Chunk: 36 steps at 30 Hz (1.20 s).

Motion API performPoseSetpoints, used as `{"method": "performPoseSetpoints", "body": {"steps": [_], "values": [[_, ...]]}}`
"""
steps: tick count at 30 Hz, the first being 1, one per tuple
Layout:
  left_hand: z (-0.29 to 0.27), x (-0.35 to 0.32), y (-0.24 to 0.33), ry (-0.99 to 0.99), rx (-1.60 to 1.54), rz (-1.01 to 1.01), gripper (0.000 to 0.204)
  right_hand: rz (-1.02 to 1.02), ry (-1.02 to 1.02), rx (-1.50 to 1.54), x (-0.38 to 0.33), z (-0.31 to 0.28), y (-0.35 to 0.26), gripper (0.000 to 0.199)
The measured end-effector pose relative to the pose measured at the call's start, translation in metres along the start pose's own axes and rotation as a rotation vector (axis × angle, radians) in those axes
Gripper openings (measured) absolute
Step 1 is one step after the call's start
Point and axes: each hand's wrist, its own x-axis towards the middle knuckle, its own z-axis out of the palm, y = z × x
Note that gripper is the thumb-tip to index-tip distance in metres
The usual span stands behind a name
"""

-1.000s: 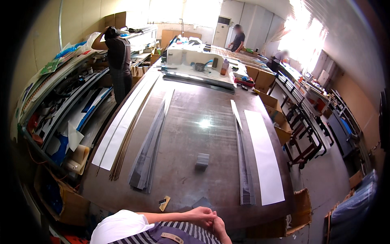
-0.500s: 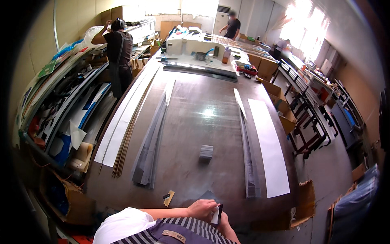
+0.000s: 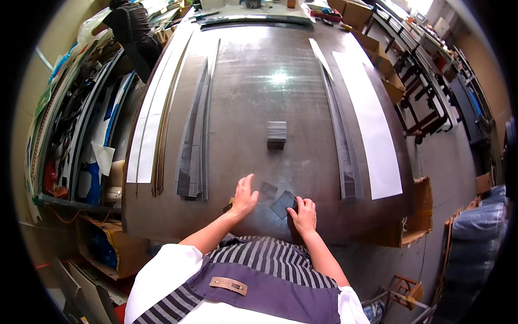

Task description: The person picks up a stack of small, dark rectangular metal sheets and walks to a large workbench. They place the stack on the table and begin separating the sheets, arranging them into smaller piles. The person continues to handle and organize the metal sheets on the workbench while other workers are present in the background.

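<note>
My left hand [image 3: 244, 195] lies flat on the dark metal table [image 3: 259, 97], fingers spread, next to a small grey square piece [image 3: 267, 192]. My right hand [image 3: 304, 213] rests at the table's near edge with its fingertips on a dark square piece [image 3: 284, 204]. Further out on the table stands a small stack of dark squares [image 3: 276, 134], apart from both hands.
Long grey strips [image 3: 195, 140] and thin brown rods [image 3: 161, 146] lie on the table's left; a dark strip [image 3: 342, 146] and a long white sheet [image 3: 369, 124] on its right. A person [image 3: 132, 29] stands at far left by cluttered shelves [image 3: 75, 135]. Cardboard boxes [image 3: 413, 216] sit right.
The view has tilted down and closer to the table. Both hands moved from my lap onto the table's near edge, and two square pieces now lie there.
</note>
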Motion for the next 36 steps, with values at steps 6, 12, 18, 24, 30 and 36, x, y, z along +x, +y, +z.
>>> {"method": "performPoseSetpoints", "body": {"steps": [6, 12, 18, 24, 30, 36], "values": [[-0.005, -0.028, 0.013, -0.256, 0.01, 0.294, 0.037, 0.012, 0.069, -0.001, 0.001, 0.009, 0.005, 0.051], [0.028, -0.044, 0.017, -0.547, 0.081, 0.287, 0.046, 0.086, 0.063, 0.033, 0.009, 0.007, -0.002, 0.048], [0.04, -0.039, 0.023, -0.689, -0.003, 0.219, 0.052, 0.082, 0.16, 0.089, 0.008, 0.006, 0.008, 0.04], [0.041, -0.037, 0.037, -0.552, -0.191, 0.094, 0.047, -0.043, 0.199, 0.333, 0.007, -0.013, 0.024, 0.03], [0.026, -0.022, 0.058, -0.654, -0.138, -0.107, 0.026, 0.306, -0.077, 1.247, 0.0, -0.043, -0.011, 0.011], [0.056, -0.041, 0.07, -0.798, -0.228, 0.144, 0.026, 0.061, 0.185, 0.205, -0.006, -0.051, 0.005, 0.022]]}}
